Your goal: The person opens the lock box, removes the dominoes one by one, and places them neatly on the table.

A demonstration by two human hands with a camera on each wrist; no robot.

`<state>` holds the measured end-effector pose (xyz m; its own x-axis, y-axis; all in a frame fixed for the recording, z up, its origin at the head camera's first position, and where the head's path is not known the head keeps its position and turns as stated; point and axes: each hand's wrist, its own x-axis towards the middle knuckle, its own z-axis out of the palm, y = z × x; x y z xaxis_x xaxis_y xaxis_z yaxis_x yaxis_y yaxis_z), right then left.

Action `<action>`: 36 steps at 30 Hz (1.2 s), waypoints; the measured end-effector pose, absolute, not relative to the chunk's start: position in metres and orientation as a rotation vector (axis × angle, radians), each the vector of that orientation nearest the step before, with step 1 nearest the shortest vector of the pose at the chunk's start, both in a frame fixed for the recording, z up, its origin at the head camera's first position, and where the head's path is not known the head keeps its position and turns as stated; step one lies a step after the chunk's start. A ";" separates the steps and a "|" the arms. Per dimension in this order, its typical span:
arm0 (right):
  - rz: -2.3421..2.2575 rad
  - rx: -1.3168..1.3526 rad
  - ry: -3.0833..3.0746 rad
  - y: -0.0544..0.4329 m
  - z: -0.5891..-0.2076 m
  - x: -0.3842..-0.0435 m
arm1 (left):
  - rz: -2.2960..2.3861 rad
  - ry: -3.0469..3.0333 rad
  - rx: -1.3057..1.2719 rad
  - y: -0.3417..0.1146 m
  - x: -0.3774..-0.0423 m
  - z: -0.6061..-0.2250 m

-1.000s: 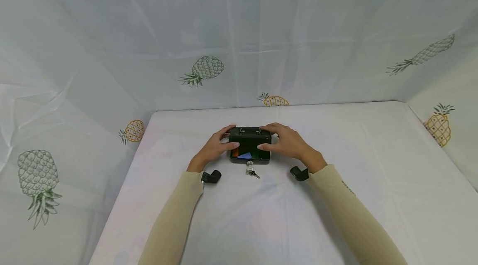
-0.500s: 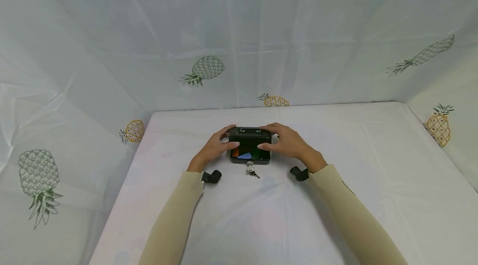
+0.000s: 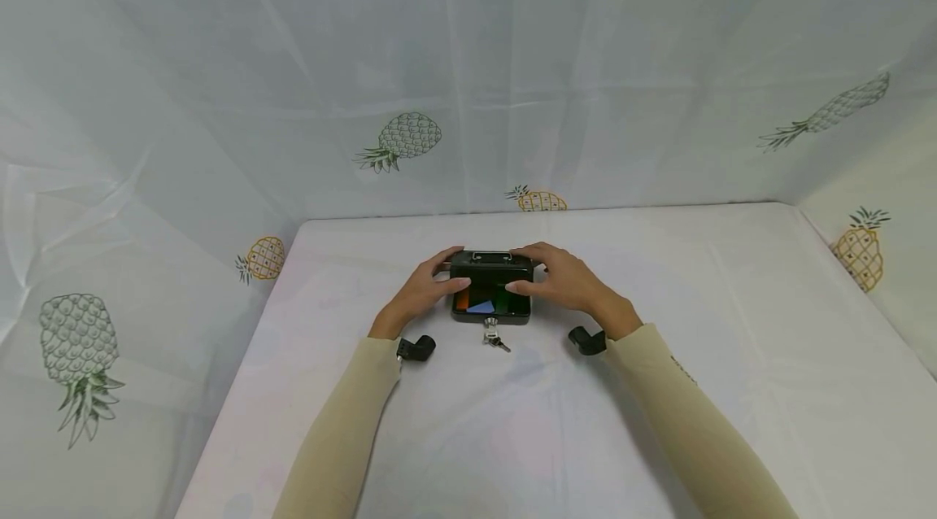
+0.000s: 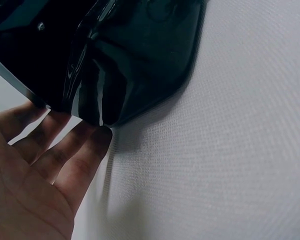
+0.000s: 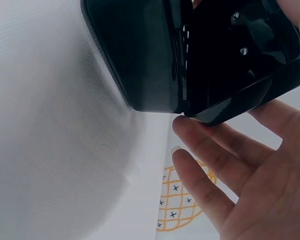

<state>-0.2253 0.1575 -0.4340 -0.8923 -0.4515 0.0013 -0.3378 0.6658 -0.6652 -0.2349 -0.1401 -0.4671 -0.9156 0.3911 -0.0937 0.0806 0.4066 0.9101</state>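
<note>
A small black cash box (image 3: pixel 492 320) sits near the middle of the table, its lid (image 3: pixel 490 273) raised. My left hand (image 3: pixel 426 286) holds the lid at its left edge, thumb in front and fingers behind. On the opposite edge, my right hand (image 3: pixel 562 278) grips the lid the same way. Flat orange, blue (image 3: pixel 481 307) and green pieces show inside the box. Keys (image 3: pixel 497 341) hang at the lock on the front. Both wrist views show fingertips against the lid's outer side near the hinge, with the box base (image 4: pixel 150 50) beside it.
A white cloth covers the table (image 3: pixel 659 389), whose far edge meets a pineapple-printed curtain (image 3: pixel 586 80). Black wrist cameras (image 3: pixel 417 348) stick out from both wrists. A folded metal handle (image 3: pixel 491 256) lies on the lid.
The head view has tilted up very slightly, so the scene sits a little lower. Both hands and the lid stay as they were.
</note>
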 end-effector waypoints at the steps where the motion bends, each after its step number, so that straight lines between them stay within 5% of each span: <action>1: -1.039 -0.645 2.710 0.157 -0.434 -0.225 | 1.512 2.377 0.408 -0.140 -0.235 -0.467; 36: -1.233 -0.501 2.659 0.151 -0.443 -0.222 | 1.540 2.472 0.406 -0.131 -0.225 -0.470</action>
